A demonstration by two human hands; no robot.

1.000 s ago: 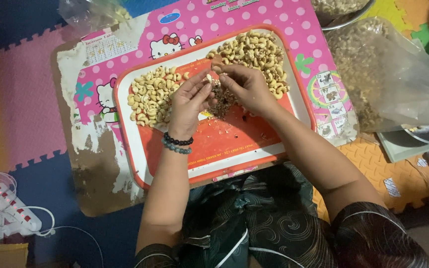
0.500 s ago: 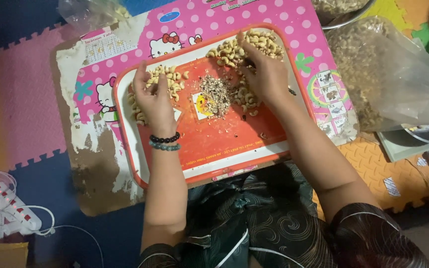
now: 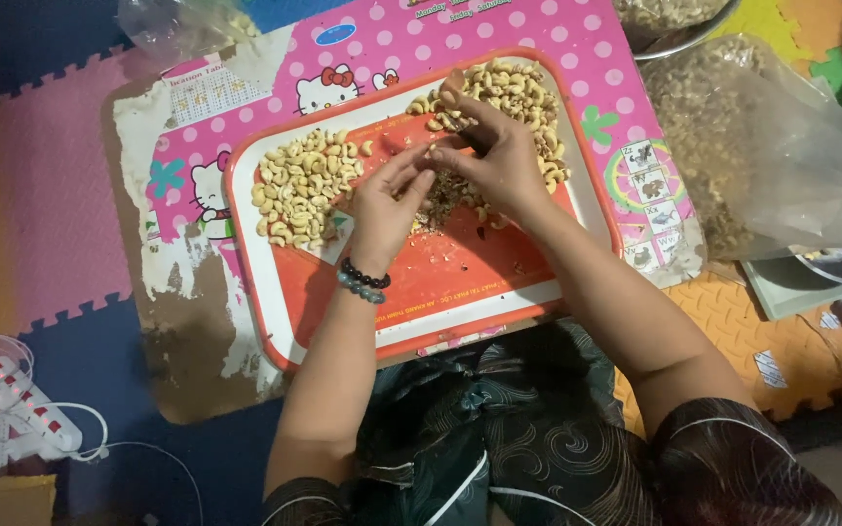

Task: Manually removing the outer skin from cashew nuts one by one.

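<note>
Cashew nut (image 3: 433, 154) pinched between fingertips of left hand (image 3: 387, 200) and right hand (image 3: 499, 161) over tray (image 3: 460, 292) centre; previously apart at opposite piles.

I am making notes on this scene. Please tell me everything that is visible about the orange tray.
The orange tray is rectangular with rounded corners and a white border, and looks like plastic. It lies flat on a small pink table. One heap of pale nuts lies at its left, another at its top right, with brown crumbs in the middle. The left hand and right hand meet above it.
</note>
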